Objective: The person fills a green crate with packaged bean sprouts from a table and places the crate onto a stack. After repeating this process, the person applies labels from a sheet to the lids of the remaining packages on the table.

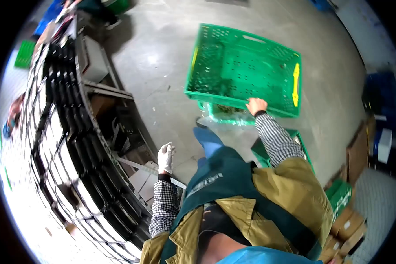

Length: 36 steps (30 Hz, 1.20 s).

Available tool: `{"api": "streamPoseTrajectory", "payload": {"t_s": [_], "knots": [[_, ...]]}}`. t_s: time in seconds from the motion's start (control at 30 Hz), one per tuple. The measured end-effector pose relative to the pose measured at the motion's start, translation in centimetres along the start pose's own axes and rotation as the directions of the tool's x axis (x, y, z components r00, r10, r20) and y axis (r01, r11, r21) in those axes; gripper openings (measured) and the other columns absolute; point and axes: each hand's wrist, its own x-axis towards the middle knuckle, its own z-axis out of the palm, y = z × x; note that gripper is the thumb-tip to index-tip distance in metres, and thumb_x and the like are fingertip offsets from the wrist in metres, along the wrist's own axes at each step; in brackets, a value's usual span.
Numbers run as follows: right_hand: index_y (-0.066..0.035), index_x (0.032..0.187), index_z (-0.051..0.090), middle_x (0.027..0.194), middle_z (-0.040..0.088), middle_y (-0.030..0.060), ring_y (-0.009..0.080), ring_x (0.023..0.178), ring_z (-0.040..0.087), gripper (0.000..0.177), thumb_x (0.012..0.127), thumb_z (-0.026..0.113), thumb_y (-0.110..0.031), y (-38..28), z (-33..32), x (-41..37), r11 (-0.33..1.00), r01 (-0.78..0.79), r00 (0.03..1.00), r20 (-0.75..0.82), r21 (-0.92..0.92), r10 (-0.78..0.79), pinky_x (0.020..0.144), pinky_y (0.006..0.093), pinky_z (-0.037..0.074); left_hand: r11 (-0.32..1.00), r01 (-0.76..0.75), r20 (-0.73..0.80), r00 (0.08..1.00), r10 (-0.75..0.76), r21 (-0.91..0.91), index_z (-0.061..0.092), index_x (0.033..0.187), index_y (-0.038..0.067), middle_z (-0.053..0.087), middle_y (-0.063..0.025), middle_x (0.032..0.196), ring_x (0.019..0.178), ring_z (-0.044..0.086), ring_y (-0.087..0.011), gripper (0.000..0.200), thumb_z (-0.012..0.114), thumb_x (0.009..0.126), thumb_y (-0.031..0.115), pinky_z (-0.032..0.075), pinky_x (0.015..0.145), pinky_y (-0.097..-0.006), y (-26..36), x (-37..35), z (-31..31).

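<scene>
The large green crate (259, 57) is located at far centre, over a grey, smooth floor (163, 53). The floor extends across the room, reflects light at far left of centre, and carries small scattered scraps. A long bench lined with black trays (70, 114) runs along the left side, from near to far; cartons and dark items sit beneath its right edge. A pale wall (361, 39) bounds the far right. The crate is open at the top, with perforated walls and a yellow handle (296, 86) at its right end. A lower green crate (237, 119), partly covered by clear film, shows below the near rim; whether the two touch cannot be determined. A third green crate (262, 154) stands nearer, partly hidden by the right sleeve. Cardboard boxes (345, 226) are stacked at near right. The right hand (256, 105), bare, has its fingers closed over the near rim. The left hand (166, 157), in a white glove, is beside the bench, fingers partly curled; whether they hold anything cannot be determined.
</scene>
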Motion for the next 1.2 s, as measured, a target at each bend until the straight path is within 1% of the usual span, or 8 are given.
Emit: {"api": "streamPoseTrajectory", "payload": {"t_s": [0.23,0.3,0.37,0.47,0.63,0.8,0.93,1.2], "knots": [[-0.017,0.086,0.066,0.078,0.065,0.0073,0.0274,0.073,0.063,0.020,0.074,0.064,-0.033,1.9,2.0,0.6,1.000,0.023,0.994,0.111,0.008,-0.023,0.062,0.0405,0.050,0.981,-0.101,0.334,0.942,0.040,0.168,0.055,0.117,0.003,0.063,-0.0099,0.097,0.080,0.061,-0.0139,0.037,0.052,0.089,0.027,0.048,0.074,-0.0270,7.8,4.7,4.9],[-0.020,0.101,0.063,0.086,0.066,0.0069,0.0256,0.077,0.063,0.028,0.077,0.061,-0.034,5.9,10.0,-0.1,0.963,0.270,0.940,-0.225,0.024,-0.258,0.064,0.0408,0.050,0.867,-0.277,0.276,0.946,0.170,0.415,0.057,0.114,0.006,0.061,-0.0146,0.106,0.094,0.060,-0.0278,0.039,0.052,0.087,0.034,0.046,0.084,-0.0355,10.4,5.9,4.0],[-0.024,0.126,0.051,0.126,0.053,0.0018,0.0223,0.107,0.056,0.044,0.082,0.053,-0.029,4.4,5.5,0.3,0.997,0.062,0.903,0.424,0.035,-0.071,0.086,0.0385,0.047,0.871,-0.348,0.151,0.937,0.314,0.348,0.056,0.116,0.008,0.059,-0.0152,0.112,0.106,0.054,-0.0297,0.039,0.051,0.087,0.033,0.042,0.091,-0.0361,12.5,5.8,2.1],[-0.010,0.114,0.057,0.108,0.060,0.0100,0.0292,0.102,0.056,0.042,0.078,0.060,-0.032,7.3,11.4,-0.4,0.963,0.268,0.943,0.196,0.026,-0.268,0.083,0.0417,0.047,0.927,-0.336,-0.223,0.903,0.368,0.168,0.052,0.119,0.002,0.057,-0.0073,0.116,0.093,0.057,-0.0140,0.037,0.060,0.085,0.017,0.046,0.084,-0.0279,17.4,2.7,-2.0],[-0.004,0.091,0.063,0.101,0.060,0.0206,0.0357,0.093,0.057,0.045,0.072,0.065,-0.044,0.3,4.0,11.3,0.798,0.601,0.494,0.805,-0.044,-0.328,0.080,0.0459,0.047,0.746,-0.291,-0.642,0.382,0.665,0.599,0.056,0.112,0.003,0.061,-0.0095,0.103,0.083,0.059,-0.0174,0.029,0.057,0.085,0.013,0.048,0.076,-0.0281,22.6,-3.7,-15.8],[0.000,0.096,0.056,0.088,0.058,0.0197,0.0343,0.083,0.057,0.022,0.088,0.054,-0.020,-22.0,-10.3,20.4,0.543,0.676,0.702,-0.211,0.497,-0.681,0.071,0.0411,0.045,0.518,0.564,-0.404,-0.325,0.855,0.643,0.057,0.100,0.002,0.060,-0.0109,0.081,0.068,0.057,-0.0264,0.025,0.055,0.083,0.021,0.047,0.065,-0.0414,19.4,-11.7,-32.1],[0.001,0.102,0.056,0.095,0.057,0.0127,0.0254,0.089,0.057,0.018,0.090,0.052,-0.011,-44.9,-25.2,17.3,0.100,0.843,0.415,-0.521,0.528,-0.746,0.078,0.0311,0.045,0.461,0.886,-0.938,-0.110,0.328,0.057,0.064,0.090,0.003,0.063,-0.0117,0.087,0.077,0.060,-0.0214,0.022,0.054,0.086,0.022,0.047,0.067,-0.0327,7.6,-19.5,-43.5],[-0.004,0.095,0.060,0.095,0.060,0.0114,0.0282,0.094,0.054,0.020,0.084,0.058,-0.020,-83.6,-35.1,17.1,-0.256,0.966,-0.134,-0.763,0.043,-0.633,0.081,0.0368,0.043,0.980,-0.064,-0.979,0.095,-0.183,-0.189,0.065,0.091,0.002,0.063,-0.0098,0.091,0.079,0.059,-0.0170,0.022,0.056,0.087,0.021,0.046,0.069,-0.0293,1.2,-19.9,-51.4]]}}
